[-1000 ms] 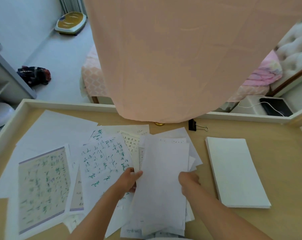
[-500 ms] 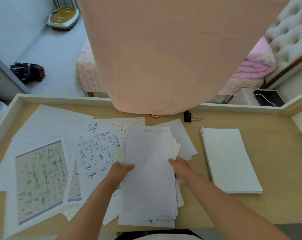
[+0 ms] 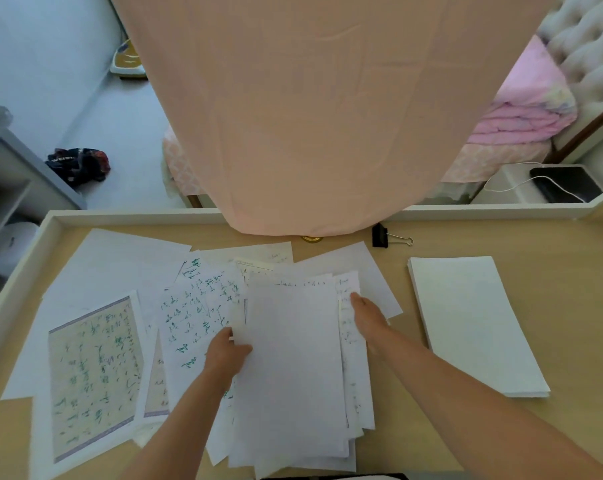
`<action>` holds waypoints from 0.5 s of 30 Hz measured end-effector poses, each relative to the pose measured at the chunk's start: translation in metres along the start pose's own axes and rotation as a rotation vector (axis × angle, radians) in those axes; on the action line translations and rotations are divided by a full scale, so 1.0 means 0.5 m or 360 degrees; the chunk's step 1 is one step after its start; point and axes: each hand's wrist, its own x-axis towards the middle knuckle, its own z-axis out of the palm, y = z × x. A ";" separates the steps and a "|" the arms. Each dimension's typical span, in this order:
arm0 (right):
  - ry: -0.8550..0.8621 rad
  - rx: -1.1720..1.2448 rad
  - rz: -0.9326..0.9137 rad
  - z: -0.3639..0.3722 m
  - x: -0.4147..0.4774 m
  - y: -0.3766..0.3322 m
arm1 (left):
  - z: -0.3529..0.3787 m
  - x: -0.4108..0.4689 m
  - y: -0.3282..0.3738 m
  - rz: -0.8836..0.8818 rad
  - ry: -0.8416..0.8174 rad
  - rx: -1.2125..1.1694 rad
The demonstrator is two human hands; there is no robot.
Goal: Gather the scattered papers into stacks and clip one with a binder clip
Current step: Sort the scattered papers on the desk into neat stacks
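Note:
A loose bundle of white papers (image 3: 293,368) lies in the middle of the wooden desk, its sheets uneven at the edges. My left hand (image 3: 225,355) grips the bundle's left edge, thumb on top. My right hand (image 3: 367,315) holds its right edge, fingers reaching under the sheets. More scattered sheets with green handwriting (image 3: 196,306) and a bordered page (image 3: 92,372) spread to the left. A neat white stack (image 3: 473,323) lies on the right. A black binder clip (image 3: 380,235) sits near the desk's far edge.
A peach cloth (image 3: 310,116) hangs down over the far middle of the desk. The desk has a raised white rim (image 3: 137,216). Beyond it are a bed with pink bedding (image 3: 521,116) and a black device with a white cable (image 3: 563,183).
Both hands have slid the central bundle together and squared it somewhat. My right hand has moved up along the bundle's right edge. The view has shifted slightly.

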 end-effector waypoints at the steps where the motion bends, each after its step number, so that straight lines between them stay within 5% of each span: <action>1: -0.0108 0.0013 0.0065 0.008 0.003 0.003 | 0.008 0.004 -0.003 -0.0024 0.0020 0.0000; 7: -0.0430 0.0266 0.0104 0.024 0.035 0.037 | 0.056 -0.012 0.038 -0.0095 -0.0418 0.0196; 10: -0.0350 0.0117 0.0052 0.008 0.051 0.031 | 0.077 0.003 0.064 0.0038 -0.0513 0.0334; 15: 0.0031 0.0569 0.0072 -0.085 0.080 0.023 | 0.094 0.049 0.133 0.0477 -0.0095 0.0592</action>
